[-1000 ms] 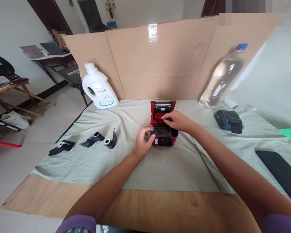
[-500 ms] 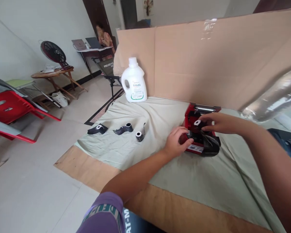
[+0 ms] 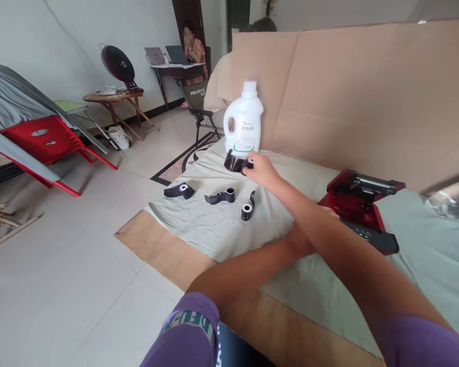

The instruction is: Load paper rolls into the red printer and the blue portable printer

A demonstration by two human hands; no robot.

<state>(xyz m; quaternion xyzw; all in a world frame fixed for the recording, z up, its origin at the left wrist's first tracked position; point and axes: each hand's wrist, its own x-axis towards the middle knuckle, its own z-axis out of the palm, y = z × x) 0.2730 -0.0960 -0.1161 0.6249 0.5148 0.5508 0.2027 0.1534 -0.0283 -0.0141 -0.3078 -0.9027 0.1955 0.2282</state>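
My right hand (image 3: 260, 169) reaches out to the left over the cloth, pinched on a small black roll (image 3: 235, 163) held in the air in front of the white jug (image 3: 244, 121). Three more black rolls (image 3: 221, 196) lie in a row on the pale green cloth (image 3: 222, 224) just below it. My left hand (image 3: 302, 237) is almost wholly hidden behind my right forearm, next to the red printer (image 3: 361, 204), whose lid stands open. Its fingers do not show.
A cardboard wall (image 3: 359, 97) stands behind the table. A clear bottle (image 3: 453, 199) lies at the right edge. To the left are bare floor, a red chair (image 3: 49, 145), a round side table with a fan (image 3: 117, 76), and a person at a far desk (image 3: 193, 48).
My right hand has lifted a black roll out of the printer and carried it left toward the other rolls. My head has turned left, so the printer now sits at the right.
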